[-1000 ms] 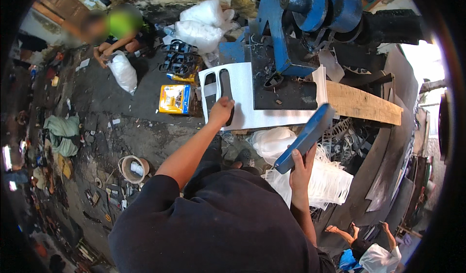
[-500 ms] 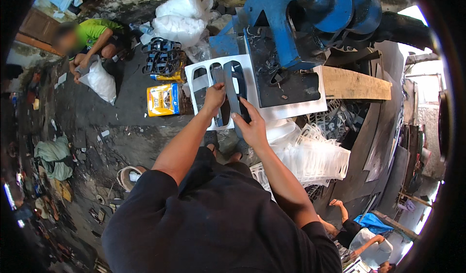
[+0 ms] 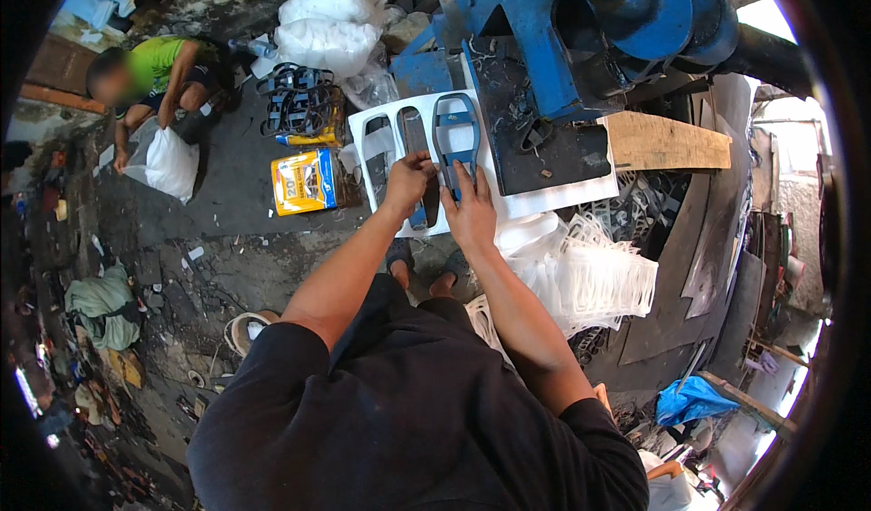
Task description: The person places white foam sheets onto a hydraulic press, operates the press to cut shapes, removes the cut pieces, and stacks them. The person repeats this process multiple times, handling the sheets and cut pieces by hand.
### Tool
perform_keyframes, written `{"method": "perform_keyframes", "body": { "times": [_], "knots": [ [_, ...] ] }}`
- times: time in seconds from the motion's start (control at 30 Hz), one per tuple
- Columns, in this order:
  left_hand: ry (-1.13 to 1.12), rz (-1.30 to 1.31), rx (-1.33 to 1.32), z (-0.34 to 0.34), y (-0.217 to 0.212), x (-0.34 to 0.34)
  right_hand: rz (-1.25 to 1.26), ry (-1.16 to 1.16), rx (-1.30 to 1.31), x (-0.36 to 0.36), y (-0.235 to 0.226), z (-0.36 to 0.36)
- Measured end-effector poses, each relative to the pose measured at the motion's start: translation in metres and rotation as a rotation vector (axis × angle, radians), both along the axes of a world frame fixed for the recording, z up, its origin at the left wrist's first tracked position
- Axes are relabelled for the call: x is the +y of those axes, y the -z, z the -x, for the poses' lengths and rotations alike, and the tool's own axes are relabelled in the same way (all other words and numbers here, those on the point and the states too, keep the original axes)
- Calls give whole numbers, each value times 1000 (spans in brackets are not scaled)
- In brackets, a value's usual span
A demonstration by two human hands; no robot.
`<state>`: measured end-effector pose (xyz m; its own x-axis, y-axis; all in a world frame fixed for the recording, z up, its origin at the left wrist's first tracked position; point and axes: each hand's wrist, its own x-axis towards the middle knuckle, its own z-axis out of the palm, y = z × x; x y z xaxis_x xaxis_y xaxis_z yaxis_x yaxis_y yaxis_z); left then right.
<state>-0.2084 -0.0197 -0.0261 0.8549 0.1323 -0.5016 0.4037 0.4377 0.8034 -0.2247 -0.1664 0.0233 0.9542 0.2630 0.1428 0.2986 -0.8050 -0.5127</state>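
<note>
A blue sole-shaped cutting die point(image 3: 455, 112), an open outline with a crossbar, lies flat on the right side of a white foam sheet point(image 3: 365, 119). My right hand point(image 3: 470, 211) grips the die's near end, fingers over its rim and thumb at its left. My left hand point(image 3: 410, 184) is closed, its fingertips pinched over the sheet's middle sole-shaped cutout, close to the die. What they pinch, if anything, is hidden. Two long sole-shaped openings show in the sheet left of the die, with dark surface beneath.
A blue machine point(image 3: 544, 57) looms over the dark cutting surface at right, beside a wooden board point(image 3: 671, 141). Cut white sheets point(image 3: 599, 284) are piled below it. Left stand a yellow package point(image 3: 305, 182) and black strap pieces point(image 3: 299, 103). A co-worker point(image 3: 172, 75) crouches with a white sack point(image 3: 172, 164).
The die has gone from tilted up on edge to flat on the sheet. My right hand has shifted slightly nearer and right. The co-worker's sack has moved left.
</note>
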Motion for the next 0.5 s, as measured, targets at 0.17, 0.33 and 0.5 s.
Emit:
{"method": "perform_keyframes", "body": {
  "times": [0.17, 0.33, 0.5],
  "knots": [
    [-44, 202, 46, 1, -11, 7, 32, -3, -51, 2, 7, -5],
    [-54, 259, 69, 3, -3, 10, -9, 7, -40, 4, 5, -5],
    [-54, 331, 57, 1, 1, 5, -16, 29, -24, 3, 3, -5]
  ]
}}
